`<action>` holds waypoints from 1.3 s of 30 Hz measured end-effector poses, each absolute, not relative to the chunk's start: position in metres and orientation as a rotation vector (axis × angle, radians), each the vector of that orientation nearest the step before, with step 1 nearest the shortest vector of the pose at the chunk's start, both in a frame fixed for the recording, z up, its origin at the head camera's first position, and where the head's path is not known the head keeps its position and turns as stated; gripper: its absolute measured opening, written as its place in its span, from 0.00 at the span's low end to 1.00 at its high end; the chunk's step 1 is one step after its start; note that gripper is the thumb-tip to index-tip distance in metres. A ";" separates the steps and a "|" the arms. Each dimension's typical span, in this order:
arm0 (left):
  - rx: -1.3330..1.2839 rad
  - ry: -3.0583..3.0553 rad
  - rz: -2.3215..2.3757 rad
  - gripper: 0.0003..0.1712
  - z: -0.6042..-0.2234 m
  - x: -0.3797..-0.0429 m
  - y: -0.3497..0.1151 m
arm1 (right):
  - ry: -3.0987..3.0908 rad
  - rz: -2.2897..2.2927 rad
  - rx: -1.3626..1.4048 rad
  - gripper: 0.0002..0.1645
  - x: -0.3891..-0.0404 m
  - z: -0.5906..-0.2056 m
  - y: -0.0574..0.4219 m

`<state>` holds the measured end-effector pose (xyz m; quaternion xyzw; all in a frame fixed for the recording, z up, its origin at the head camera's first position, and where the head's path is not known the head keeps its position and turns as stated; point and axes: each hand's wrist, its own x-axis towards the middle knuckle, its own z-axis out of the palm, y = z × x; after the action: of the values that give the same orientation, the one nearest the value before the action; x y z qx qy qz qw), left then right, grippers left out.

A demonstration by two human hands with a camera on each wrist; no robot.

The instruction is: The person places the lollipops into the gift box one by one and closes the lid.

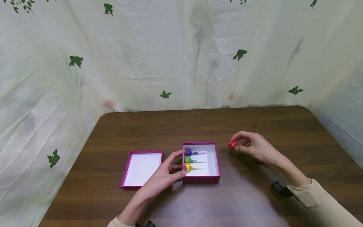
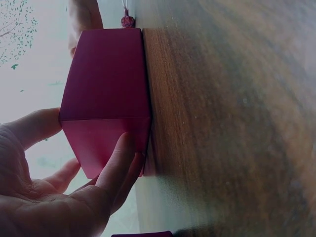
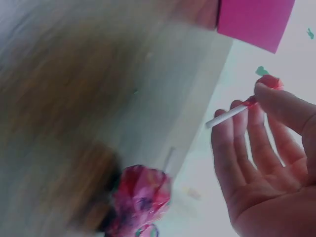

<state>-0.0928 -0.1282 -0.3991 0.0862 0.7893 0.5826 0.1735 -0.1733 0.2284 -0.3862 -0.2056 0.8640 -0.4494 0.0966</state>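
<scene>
An open magenta box (image 1: 201,179) with a white inside stands on the table. Along its left side lie a purple lollipop (image 1: 188,152), a green lollipop (image 1: 188,159) and a yellow-and-red lollipop (image 1: 187,167), sticks pointing right. My left hand (image 1: 163,175) holds the box at its left wall, thumb near the front corner, other fingers spread toward the back. To the right of the box, my right hand (image 1: 253,146) pinches a red lollipop (image 1: 232,144) above the table. Its white stick (image 3: 227,115) shows across the fingers in the right wrist view.
Left of the box lies the magenta-edged lid (image 1: 141,168), white side up, partly behind my left hand. Another red lollipop (image 3: 140,197) lies on the table beneath my right hand. A pale curtain (image 1: 181,63) with green leaf shapes hangs behind the brown wooden table (image 1: 170,126).
</scene>
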 end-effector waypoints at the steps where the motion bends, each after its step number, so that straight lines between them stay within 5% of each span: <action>1: 0.246 2.238 1.654 0.37 -0.399 -0.093 -0.128 | 2.552 -1.344 -0.618 0.16 -0.173 -0.385 0.227; 39: 0.253 2.236 1.690 0.37 -0.394 -0.091 -0.127 | 2.060 -1.337 -0.998 0.15 -0.180 -0.344 0.153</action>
<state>-0.0911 -0.1274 -0.3945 0.0886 0.7839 0.5925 0.1631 -0.1803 0.1529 -0.3441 -0.3651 0.7538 -0.4893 0.2430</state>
